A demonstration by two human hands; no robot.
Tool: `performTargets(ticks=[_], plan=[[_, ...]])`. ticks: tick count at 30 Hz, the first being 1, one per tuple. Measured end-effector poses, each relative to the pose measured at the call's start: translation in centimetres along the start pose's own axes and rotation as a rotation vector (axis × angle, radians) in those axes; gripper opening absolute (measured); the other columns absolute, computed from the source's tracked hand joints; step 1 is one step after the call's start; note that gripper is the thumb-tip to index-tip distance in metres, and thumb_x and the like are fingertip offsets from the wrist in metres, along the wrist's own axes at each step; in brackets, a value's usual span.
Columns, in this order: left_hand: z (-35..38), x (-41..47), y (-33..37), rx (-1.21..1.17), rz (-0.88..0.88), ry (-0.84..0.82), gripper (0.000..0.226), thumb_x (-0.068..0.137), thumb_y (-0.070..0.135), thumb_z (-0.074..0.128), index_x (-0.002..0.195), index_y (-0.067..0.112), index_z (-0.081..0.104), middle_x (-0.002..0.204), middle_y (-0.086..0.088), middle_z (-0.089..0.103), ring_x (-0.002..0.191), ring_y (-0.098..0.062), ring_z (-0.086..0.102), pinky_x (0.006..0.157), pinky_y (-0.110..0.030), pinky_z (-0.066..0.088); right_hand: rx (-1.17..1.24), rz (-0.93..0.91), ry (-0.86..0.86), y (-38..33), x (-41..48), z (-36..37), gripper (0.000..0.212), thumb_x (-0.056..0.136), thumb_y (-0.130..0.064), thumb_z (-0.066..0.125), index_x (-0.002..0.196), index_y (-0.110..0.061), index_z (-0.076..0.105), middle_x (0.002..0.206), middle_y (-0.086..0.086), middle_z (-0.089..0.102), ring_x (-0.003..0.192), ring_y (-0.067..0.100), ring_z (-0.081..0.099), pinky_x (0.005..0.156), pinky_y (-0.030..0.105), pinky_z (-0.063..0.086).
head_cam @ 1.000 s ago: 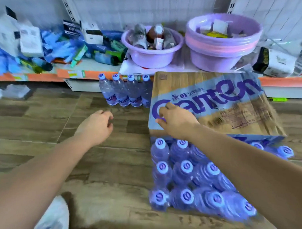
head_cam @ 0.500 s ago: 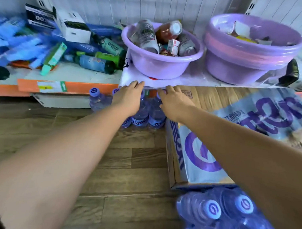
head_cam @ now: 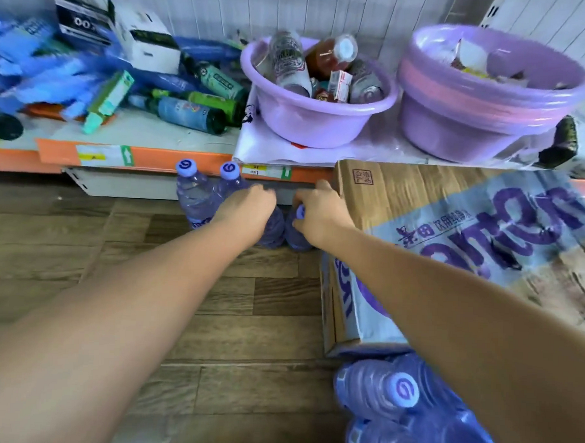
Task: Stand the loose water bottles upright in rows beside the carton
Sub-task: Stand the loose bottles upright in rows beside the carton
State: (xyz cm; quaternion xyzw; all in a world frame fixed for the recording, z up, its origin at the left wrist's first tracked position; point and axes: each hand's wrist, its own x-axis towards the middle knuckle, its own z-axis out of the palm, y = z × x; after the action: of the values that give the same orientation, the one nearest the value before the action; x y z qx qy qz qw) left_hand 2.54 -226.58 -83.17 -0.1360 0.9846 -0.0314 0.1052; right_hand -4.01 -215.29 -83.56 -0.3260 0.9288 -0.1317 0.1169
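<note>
Mostly hidden: a bottle (head_cam: 273,230) in left grip (head_cam: 248,208), another in right grip (head_cam: 321,217)

Shelf and carton markings: large purple brand lettering ran across the carton (head_cam: 418,199), only partly legible at this angle, with the Chinese characters 景田 and a line of smaller characters beside them. A square four-character stamp (head_cam: 363,177) marked the carton's corner, too blurred to read. The caps (head_cam: 186,167) of the water bottles (head_cam: 194,201) bore a swirled "G" mark. A black box (head_cam: 82,21) on the shelf showed "00". A price tag (head_cam: 104,155) on the orange shelf edge (head_cam: 174,159) carried a white arrow on green; its print was illegible.
</note>
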Motion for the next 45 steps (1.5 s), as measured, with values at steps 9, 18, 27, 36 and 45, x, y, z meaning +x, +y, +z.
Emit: performTargets(ticks=[9,18,27,36,45], plan=[[0.4,-10.3,1.4,0.143,-0.006,-0.102,0.031,0.091,0.012,0.051,0.120,0.002,0.047,0.119,-0.019,0.051,0.114,-0.035,0.051,0.094,-0.040,0.048,0.090,-0.017,-0.168,-2.8,-8.5,-1.3,0.026,0.082,-0.012,0.059,0.105,-0.007,0.071,0.112,0.009,0.069,0.105,0.027,0.064,0.079,0.026,0.050],[-6.0,-24.3,4.3,0.046,-0.132,-0.135,0.028,0.094,0.018,0.049,0.115,-0.001,0.047,0.116,-0.020,0.046,0.098,-0.039,0.060,0.077,-0.040,0.049,0.163,-0.145,-0.135,-5.4,-21.4,-5.9,0.017,0.084,-0.019,0.063,0.093,-0.005,0.067,0.097,0.011,0.062,0.083,0.021,0.054,0.058,0.025,0.041],[-16.4,-31.6,11.2,-0.029,-0.087,-0.037,0.028,0.093,0.013,0.050,0.115,-0.003,0.056,0.119,-0.024,0.055,0.111,-0.033,0.053,0.090,-0.035,0.045,0.030,-0.271,-0.062,-3.9,-32.1,-16.7,0.019,0.080,-0.022,0.064,0.069,-0.007,0.059,0.075,0.014,0.065,0.073,0.020,0.051,0.047,0.023,0.030],[-23.7,-35.3,23.5,-0.072,0.042,0.097,0.024,0.091,0.021,0.056,0.104,0.001,0.057,0.114,-0.023,0.058,0.102,-0.035,0.055,0.079,-0.035,0.043,-0.054,-0.141,0.043,5.3,-41.7,-26.7,0.017,0.077,-0.024,0.066,0.071,-0.008,0.065,0.054,0.001,0.058,0.052,0.017,0.054,0.055,0.024,0.048],[-23.5,-34.6,36.1,-0.059,0.196,0.043,0.013,0.092,0.018,0.051,0.097,0.007,0.056,0.111,-0.018,0.060,0.095,-0.032,0.055,0.079,-0.036,0.044,-0.101,0.029,0.064,16.7,-47.2,-29.6,0.030,0.078,-0.030,0.068,0.094,-0.005,0.073,0.061,0.002,0.062,0.075,0.021,0.059,0.051,0.020,0.037]])
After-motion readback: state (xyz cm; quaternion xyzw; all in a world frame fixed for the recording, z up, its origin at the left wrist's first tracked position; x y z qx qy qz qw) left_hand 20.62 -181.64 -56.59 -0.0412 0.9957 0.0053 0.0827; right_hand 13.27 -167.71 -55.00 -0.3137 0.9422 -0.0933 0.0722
